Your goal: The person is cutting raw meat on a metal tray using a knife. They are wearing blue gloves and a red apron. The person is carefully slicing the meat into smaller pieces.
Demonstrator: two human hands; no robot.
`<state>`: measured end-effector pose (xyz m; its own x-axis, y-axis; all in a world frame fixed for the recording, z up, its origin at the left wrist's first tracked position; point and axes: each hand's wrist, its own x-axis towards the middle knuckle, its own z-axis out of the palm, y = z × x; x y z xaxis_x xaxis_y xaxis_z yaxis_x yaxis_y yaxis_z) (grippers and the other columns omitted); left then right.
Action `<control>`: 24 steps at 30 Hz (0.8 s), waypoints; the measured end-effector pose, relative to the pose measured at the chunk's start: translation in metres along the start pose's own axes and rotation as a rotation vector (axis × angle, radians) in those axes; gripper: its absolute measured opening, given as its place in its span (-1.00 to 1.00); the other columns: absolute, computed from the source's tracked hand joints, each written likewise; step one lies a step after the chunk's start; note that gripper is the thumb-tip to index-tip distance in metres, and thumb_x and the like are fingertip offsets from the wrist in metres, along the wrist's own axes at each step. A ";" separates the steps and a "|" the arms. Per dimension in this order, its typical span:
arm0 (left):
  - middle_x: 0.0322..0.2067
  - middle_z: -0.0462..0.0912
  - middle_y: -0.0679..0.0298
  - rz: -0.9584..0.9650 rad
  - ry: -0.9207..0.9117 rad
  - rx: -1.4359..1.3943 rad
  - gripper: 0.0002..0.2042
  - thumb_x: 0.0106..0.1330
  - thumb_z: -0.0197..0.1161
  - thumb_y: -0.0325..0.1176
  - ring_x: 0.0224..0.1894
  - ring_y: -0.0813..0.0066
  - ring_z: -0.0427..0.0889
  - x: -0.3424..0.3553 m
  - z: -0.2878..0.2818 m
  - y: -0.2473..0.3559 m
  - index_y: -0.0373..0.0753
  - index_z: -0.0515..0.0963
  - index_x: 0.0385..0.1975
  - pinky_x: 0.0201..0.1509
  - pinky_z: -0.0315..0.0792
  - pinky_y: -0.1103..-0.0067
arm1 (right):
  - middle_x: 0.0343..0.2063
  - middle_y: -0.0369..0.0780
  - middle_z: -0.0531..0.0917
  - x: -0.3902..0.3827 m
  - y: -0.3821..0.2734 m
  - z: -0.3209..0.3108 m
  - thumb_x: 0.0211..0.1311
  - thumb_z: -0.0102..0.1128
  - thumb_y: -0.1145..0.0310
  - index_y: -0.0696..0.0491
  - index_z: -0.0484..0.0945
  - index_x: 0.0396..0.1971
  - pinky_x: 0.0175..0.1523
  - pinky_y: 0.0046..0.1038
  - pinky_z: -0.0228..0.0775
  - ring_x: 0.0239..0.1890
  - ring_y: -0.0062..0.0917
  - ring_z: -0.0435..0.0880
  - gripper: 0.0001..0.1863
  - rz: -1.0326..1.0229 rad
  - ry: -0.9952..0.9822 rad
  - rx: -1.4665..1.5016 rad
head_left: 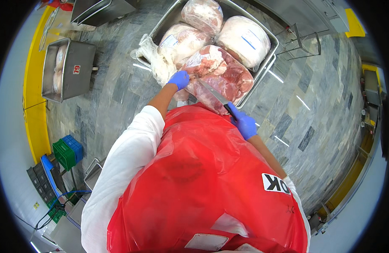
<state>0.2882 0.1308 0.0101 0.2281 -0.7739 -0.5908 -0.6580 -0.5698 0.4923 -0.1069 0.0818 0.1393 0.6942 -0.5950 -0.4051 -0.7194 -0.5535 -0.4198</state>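
So from my feed I'm looking straight down over a shiny red plastic apron [203, 185] and white sleeves at a big stainless steel tub [268, 63] sitting on a grey stone-tile floor [321, 105]. The tub holds several large pale cuts wrapped in clear plastic [243, 40], and nearest the person is the one being worked on: a big unwrapped slab of raw pink-red meat with white fat patches [228, 78]. It's glistening, uneven, with a paler, ragged fatty bit at its upper left and deeper red muscle toward the right, and it lies on the tub's near corner, overhanging the rim a bit.

The left hand in a blue glove [179, 79] is on the slab's left edge, fingers curled down and pinching the meat there. The right hand in a blue glove [244, 123] is wrapped tight around the dark handle of a long steel-bladed knife [214, 94], and the blade lies slanted across the near side of the slab, tip pointing up-left toward the other hand. I can't tell if the edge is actually in the meat or just lying on it.

Crumpled clear plastic wrap [154, 59] hangs over the tub's left rim, just beside the left hand. Well off to the left stands a smaller steel bin [76, 67] with more pale meat inside.
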 end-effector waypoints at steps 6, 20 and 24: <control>-0.03 0.74 -0.18 0.106 0.117 0.089 -0.59 0.57 -0.06 -0.09 0.05 -0.20 0.72 -0.024 0.018 0.019 -0.28 0.64 -0.05 0.18 0.56 0.04 | -0.30 0.00 0.73 -0.013 -0.021 -0.087 0.51 0.17 0.07 -0.42 0.36 0.50 -0.30 -0.03 0.59 -0.35 -0.06 0.77 -0.41 0.042 0.033 -0.135; 0.13 0.69 -0.18 0.003 0.152 -0.106 -0.49 0.53 0.06 0.05 0.18 -0.15 0.68 -0.021 0.032 0.021 -0.27 0.62 0.15 0.31 0.51 0.09 | -0.20 -0.15 0.81 0.040 -0.122 -0.129 0.40 0.02 0.45 -0.22 0.42 0.47 -0.21 -0.12 0.64 -0.23 -0.20 0.83 -0.37 -0.156 -0.176 -0.560; 0.14 0.69 -0.16 0.001 0.180 -0.170 -0.51 0.53 0.07 0.05 0.19 -0.13 0.68 -0.029 0.032 0.029 -0.23 0.63 0.16 0.31 0.51 0.08 | -0.23 -0.12 0.80 0.044 -0.140 -0.125 0.41 0.01 0.45 -0.08 0.43 0.46 -0.16 -0.12 0.66 -0.20 -0.19 0.83 -0.40 -0.107 -0.191 -0.599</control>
<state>0.2398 0.1455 0.0207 0.3615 -0.8028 -0.4741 -0.5315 -0.5953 0.6026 0.0216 0.0602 0.2817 0.7158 -0.4344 -0.5468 -0.4969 -0.8670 0.0384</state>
